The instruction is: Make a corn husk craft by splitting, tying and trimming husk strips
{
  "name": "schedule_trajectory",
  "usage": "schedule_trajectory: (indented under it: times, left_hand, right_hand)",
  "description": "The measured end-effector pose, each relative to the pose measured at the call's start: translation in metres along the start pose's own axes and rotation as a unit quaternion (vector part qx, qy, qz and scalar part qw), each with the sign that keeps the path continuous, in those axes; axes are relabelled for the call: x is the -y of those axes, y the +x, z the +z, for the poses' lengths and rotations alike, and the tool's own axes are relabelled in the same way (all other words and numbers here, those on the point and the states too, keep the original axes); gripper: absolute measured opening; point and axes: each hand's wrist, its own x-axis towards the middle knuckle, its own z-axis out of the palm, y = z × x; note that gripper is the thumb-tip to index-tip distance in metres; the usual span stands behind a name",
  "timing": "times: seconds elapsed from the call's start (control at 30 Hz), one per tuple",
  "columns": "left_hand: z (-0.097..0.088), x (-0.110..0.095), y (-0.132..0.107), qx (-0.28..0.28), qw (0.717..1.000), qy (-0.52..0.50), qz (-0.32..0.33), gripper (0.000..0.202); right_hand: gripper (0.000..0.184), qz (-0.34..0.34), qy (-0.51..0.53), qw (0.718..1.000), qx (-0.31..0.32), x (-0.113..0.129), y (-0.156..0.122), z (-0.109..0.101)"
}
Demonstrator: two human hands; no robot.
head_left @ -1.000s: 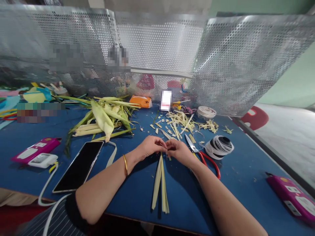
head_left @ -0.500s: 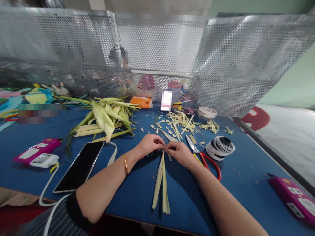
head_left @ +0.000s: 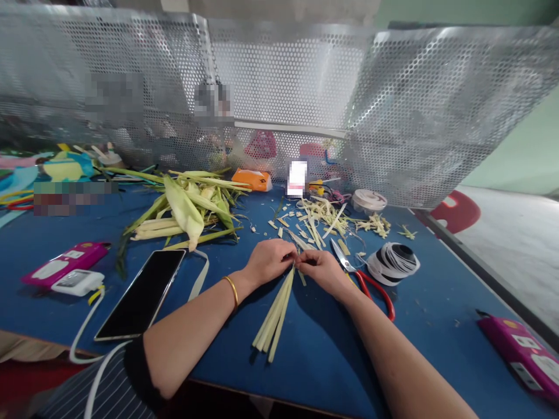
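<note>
A small bundle of pale green corn husk strips [head_left: 276, 317] fans out toward me, its gathered top end between my two hands. My left hand [head_left: 271, 260], with a gold bangle on the wrist, pinches that top end with curled fingers. Right beside it, my right hand [head_left: 321, 270] pinches at the same spot with thumb and forefinger. Whether a thread runs between the fingertips is too small to tell. Red-handled scissors [head_left: 364, 279] lie just right of my right hand, blades pointing away. Next to them sits a spool of white and black cord [head_left: 393, 263].
A heap of corn husks [head_left: 187, 209] lies at the left back, near an orange packet [head_left: 252, 180]. Husk scraps [head_left: 323, 215] and a white roll [head_left: 369, 201] are behind my hands. A phone [head_left: 142, 294] and magenta packs [head_left: 65, 265] flank me. Perforated metal sheeting [head_left: 283, 75] stands behind the blue table.
The loose ends of the husk bundle have swung to the left and lifted a little closer together. My left hand has turned and shifted slightly right; both hands keep pinching the top.
</note>
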Motion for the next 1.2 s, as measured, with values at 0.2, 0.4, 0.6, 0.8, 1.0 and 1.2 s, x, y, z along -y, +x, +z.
schedule_trajectory:
  times: [0.2,0.4,0.6,0.8,1.0,1.2]
  left_hand:
    - [0.002,0.003,0.001,-0.007,0.999,-0.032,0.004,0.009]
    - [0.003,0.003,0.001,-0.009,0.999,-0.051,0.009,0.008]
    - [0.0,0.003,0.003,-0.004,0.997,-0.075,-0.021,0.008]
    - [-0.003,0.0,0.003,0.0,0.998,-0.061,-0.029,0.012]
    - [0.0,0.003,0.002,-0.003,0.999,-0.039,-0.022,0.014]
    - [0.0,0.001,0.003,-0.007,0.999,-0.044,-0.03,0.013]
  right_hand:
    - [0.025,-0.001,0.051,0.999,-0.006,-0.001,0.003,-0.001]
    - [0.019,0.006,0.022,1.0,-0.013,-0.004,0.004,0.002]
    - [0.016,0.011,0.006,0.999,-0.032,-0.007,0.003,0.0]
    - [0.009,0.028,0.026,0.999,-0.036,-0.009,0.005,0.0]
    - [0.008,0.048,0.066,0.996,-0.038,-0.001,0.003,-0.001]
    - [0.011,0.069,0.099,0.991,-0.055,0.004,0.002,-0.002]
